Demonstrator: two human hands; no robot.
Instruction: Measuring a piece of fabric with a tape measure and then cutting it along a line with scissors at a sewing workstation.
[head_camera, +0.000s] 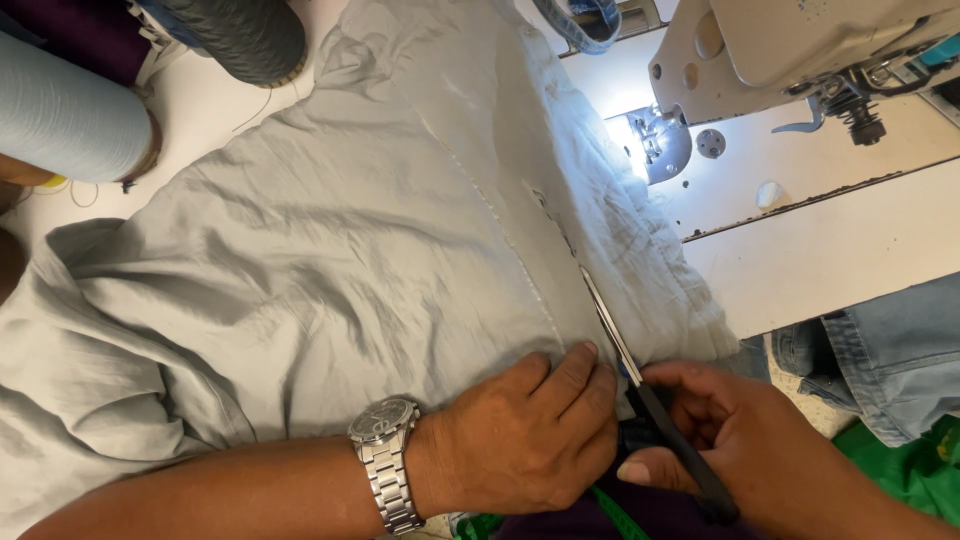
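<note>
At the near edge of the desk (830, 260), the pale grey-green cloth (330, 250) lies spread and rumpled before us, its stitched seam running from the far side down toward our hands; the scissors (625, 360) lie along that seam, blades nearly together and pointing away from us, black handles low in the frame. To cut cleanly here, we judge it best to keep the cloth flat and taut just beside the blades, and to let the tips follow close by the stitching without biting into it. Our left hand (530, 440), a steel wristwatch (385, 450) above it, presses curled fingers down on the cloth, touching it right beside the blades; it grips nothing. Our right hand (730, 440) is closed round the scissor handles. Farther out, the sewing machine (790, 60) stands at the right with its lamp lit; thread cones (70, 115) sit at the far left; blue denim (890, 350) hangs off the right edge.
</note>
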